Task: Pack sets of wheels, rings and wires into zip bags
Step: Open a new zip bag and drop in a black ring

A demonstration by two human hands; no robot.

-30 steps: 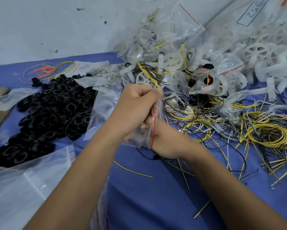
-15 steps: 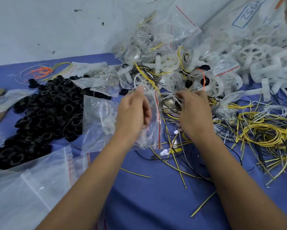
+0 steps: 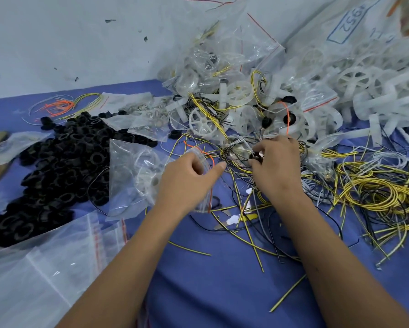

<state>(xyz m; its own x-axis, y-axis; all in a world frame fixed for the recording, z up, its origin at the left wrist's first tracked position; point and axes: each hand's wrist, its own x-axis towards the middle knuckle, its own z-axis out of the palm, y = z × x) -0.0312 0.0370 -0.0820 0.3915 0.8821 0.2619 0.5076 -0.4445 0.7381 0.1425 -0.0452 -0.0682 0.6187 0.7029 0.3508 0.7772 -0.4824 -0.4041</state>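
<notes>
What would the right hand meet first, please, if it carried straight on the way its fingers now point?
Probably the tangle of black and yellow wires at the fingertips of the right hand, then the spoked white wheel beyond; depth is unclear.

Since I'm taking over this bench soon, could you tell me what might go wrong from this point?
The right hand is picking a small black part out of the tangled wires, so extra wires may drag along and spoil the count. The left hand holds the zip bag only loosely, so the bag could slip or close. Its mouth also faces the loose wires, which could snag on it.
</notes>
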